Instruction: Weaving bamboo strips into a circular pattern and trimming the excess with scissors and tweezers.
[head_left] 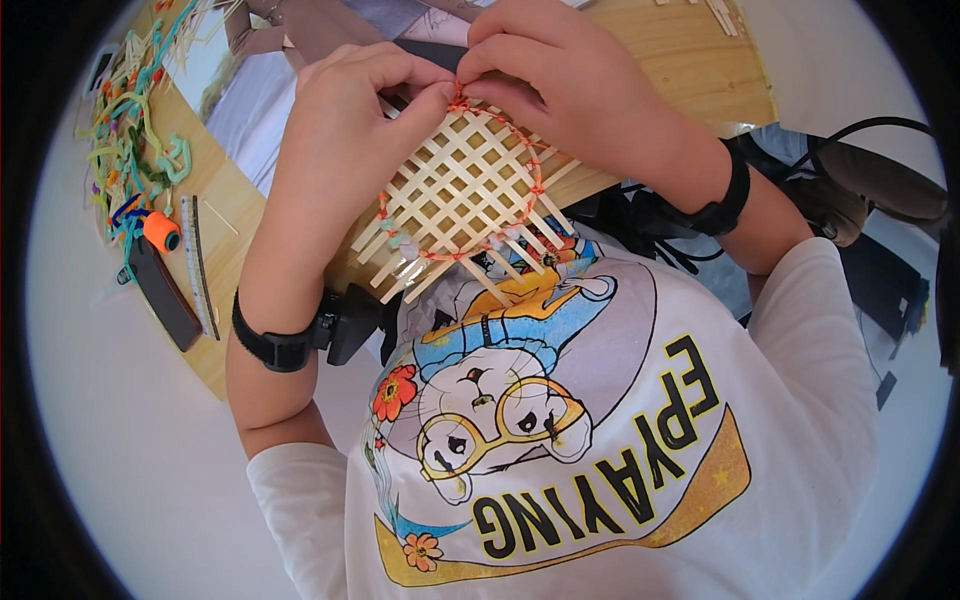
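Pale wooden tabletop (690, 60) is stretching across the far side of the scene and down along the left, its edges bending with the wide view. On its left part a tangle of coloured yarn (130, 140), mostly green with touches of orange and blue, is lying in a loose heap. Nearer than that heap, an orange spool (161, 232) is resting beside a ruler (198, 265), and a dark flat strip (160, 290) is lying just left of the ruler's near end. A few thin sticks (722, 17) are lying at the far right. A woven lattice (462, 180) of pale flat strips is sitting at the middle, between the forearms and just beyond the person's white printed shirt (700, 500), with loose strip ends pointing toward the near side. An orange cord (537, 189) is running around the lattice in a rough ring. At the lattice's far edge, the left hand (350, 110) is pinching the cord between thumb and forefinger, and the right hand (560, 80) is closing its fingertips on it right beside. Black bands (735, 190) are circling both forearms.
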